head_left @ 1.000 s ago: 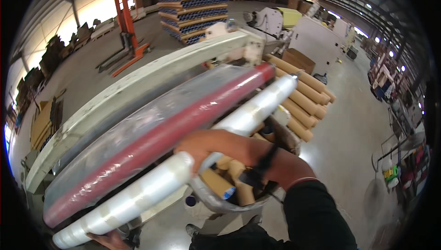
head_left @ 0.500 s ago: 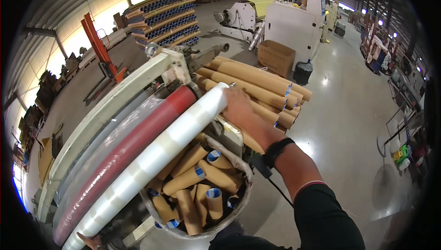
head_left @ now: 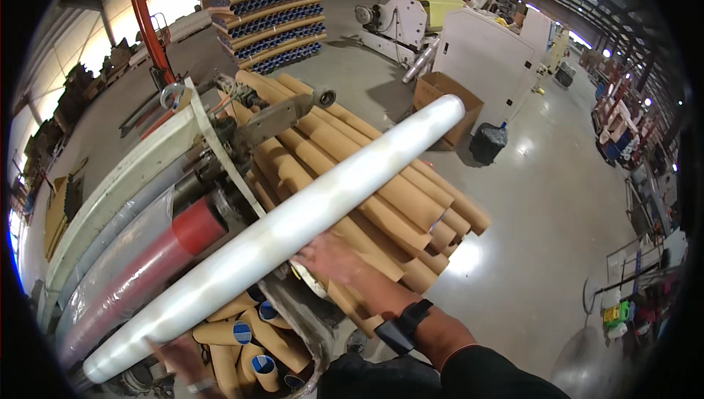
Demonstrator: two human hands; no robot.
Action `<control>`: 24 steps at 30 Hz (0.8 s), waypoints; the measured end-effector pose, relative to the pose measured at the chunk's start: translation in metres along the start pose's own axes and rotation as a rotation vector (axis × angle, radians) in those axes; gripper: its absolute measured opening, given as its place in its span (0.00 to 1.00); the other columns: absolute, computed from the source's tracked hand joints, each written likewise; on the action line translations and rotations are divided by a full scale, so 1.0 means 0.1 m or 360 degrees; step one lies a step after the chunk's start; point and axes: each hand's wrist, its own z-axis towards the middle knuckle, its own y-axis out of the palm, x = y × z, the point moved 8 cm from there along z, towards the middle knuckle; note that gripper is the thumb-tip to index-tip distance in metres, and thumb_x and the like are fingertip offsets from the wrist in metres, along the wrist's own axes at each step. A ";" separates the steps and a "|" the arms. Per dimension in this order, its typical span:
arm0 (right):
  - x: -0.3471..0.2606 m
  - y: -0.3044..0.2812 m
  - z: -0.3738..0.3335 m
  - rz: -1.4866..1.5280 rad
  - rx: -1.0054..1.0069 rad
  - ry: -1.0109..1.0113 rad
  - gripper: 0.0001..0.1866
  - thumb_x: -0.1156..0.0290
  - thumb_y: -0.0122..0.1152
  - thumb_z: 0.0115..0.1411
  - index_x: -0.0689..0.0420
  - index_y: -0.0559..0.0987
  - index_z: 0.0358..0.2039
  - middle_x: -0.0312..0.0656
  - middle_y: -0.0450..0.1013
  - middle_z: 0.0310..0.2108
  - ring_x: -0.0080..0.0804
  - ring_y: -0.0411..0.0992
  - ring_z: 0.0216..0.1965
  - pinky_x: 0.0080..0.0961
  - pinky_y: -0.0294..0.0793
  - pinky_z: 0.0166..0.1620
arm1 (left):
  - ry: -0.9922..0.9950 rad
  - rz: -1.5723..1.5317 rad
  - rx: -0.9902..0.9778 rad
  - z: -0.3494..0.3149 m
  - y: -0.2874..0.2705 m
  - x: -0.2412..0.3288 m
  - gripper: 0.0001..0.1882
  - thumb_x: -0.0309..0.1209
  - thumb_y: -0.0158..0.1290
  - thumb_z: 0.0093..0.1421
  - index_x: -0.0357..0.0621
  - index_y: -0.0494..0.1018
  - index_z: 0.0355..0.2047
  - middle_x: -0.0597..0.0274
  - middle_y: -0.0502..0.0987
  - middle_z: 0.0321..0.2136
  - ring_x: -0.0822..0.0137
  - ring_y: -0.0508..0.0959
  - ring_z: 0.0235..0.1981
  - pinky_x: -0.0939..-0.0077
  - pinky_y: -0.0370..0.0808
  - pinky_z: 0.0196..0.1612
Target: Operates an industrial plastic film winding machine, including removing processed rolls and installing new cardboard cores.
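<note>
- The white roll slants from near left to far right, beside the red roll and over the brown tubes; its far end seems lifted free, but the roll is not yet put down.
- The right hand supports its underside; the left hand is blurred at the near left part — whether these 2 hands close firmly, cannot be told.
- Compared with 0.5 s ago, the roll reaches farther right, and the right hand has left its far end.
</note>
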 end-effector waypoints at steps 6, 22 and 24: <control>-2.03 -1.65 0.03 0.0884 0.0753 -0.0498 0.32 0.42 0.44 0.61 0.55 0.66 0.56 0.45 0.66 0.55 0.45 0.63 0.56 0.48 0.60 0.59 | -0.0639 -0.1328 0.0205 -1.07 2.50 -0.50 0.40 0.59 0.44 0.59 0.43 0.54 0.61 0.53 0.60 0.60 0.53 0.61 0.60 0.47 0.55 0.63; -6.49 -5.81 -1.98 0.0567 0.1350 -0.1122 0.37 0.37 0.47 0.57 0.49 0.62 0.60 0.45 0.63 0.58 0.50 0.61 0.58 0.56 0.60 0.59 | -0.0952 -0.1253 -0.0274 -2.94 7.02 -1.63 0.31 0.53 0.44 0.62 0.55 0.56 0.61 0.61 0.61 0.60 0.58 0.61 0.60 0.55 0.59 0.61; -6.93 -5.88 -2.63 0.0527 0.1250 -0.1329 0.38 0.37 0.45 0.57 0.49 0.61 0.60 0.45 0.63 0.58 0.51 0.61 0.57 0.57 0.60 0.59 | -0.0959 -0.1311 -0.0465 -3.15 7.48 -1.57 0.30 0.52 0.46 0.61 0.55 0.58 0.60 0.62 0.63 0.58 0.57 0.62 0.59 0.53 0.59 0.61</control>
